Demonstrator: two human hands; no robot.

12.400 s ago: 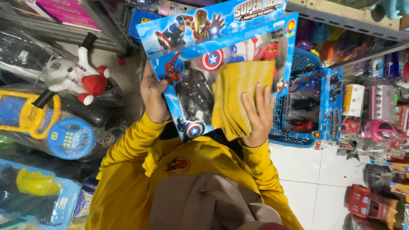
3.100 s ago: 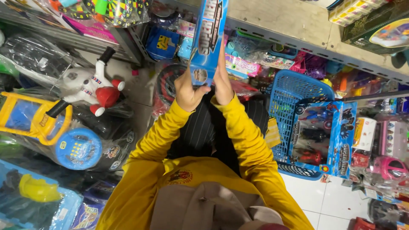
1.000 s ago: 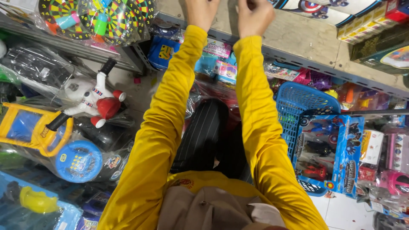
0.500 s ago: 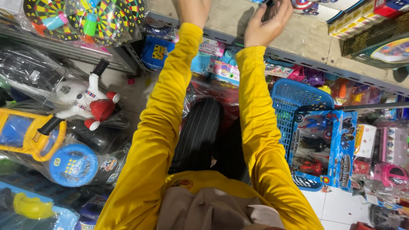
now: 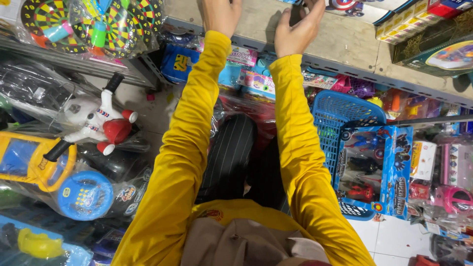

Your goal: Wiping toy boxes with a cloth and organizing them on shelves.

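Hands (image 5: 221, 15) (image 5: 295, 32) raised to wooden shelf (image 5: 345, 42), fingers loosely spread

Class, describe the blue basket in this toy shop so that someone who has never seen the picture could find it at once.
Start at the pale shelf board running across the top, where the right hand reaches. Drop below its metal edge, just right of the right yellow sleeve: there sits the blue plastic mesh basket. Unlike the wrapped toys around it, it is open latticework, with a blue boxed figure set leaning on it.

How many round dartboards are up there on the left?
2: one dartboard at the top left corner, another dartboard just right of it, both wrapped in plastic. More may be hidden beyond the frame.
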